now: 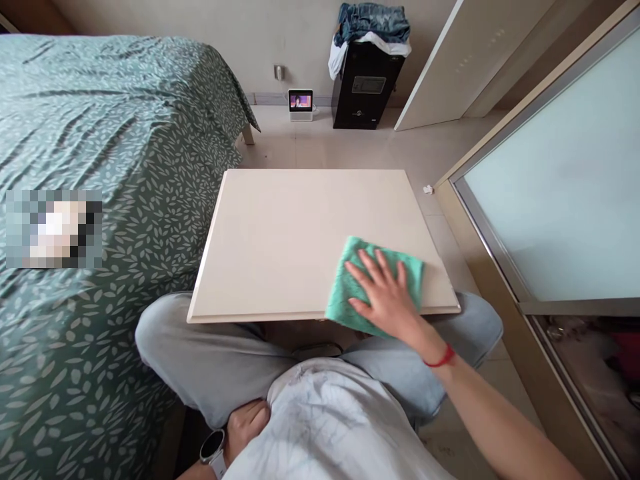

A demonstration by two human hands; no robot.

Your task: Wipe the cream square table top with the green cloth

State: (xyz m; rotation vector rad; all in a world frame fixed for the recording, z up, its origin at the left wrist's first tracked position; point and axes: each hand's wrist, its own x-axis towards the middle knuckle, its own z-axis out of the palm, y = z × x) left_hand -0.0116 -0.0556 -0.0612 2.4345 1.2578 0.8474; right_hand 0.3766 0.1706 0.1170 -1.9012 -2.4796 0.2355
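My right hand (385,293) lies flat with spread fingers on a green cloth (343,293). Under the cloth is the right front part of a pale rectangular tabletop (280,233), and the cloth's near edge hangs past the table's front edge. A red band circles my right wrist. Low down by my lap, my left hand (249,421) rests closed against my thigh and the white shirt, its fingertips curled out of sight. A watch (213,447) with a light strap sits on the left wrist.
Left of the table stands a bed with a green leaf-patterned cover (150,200), a blurred patch on it. Against the wall are a small screen (301,103) and a black cabinet (367,93) topped with jeans (373,23). A frosted sliding door (565,167) is at right.
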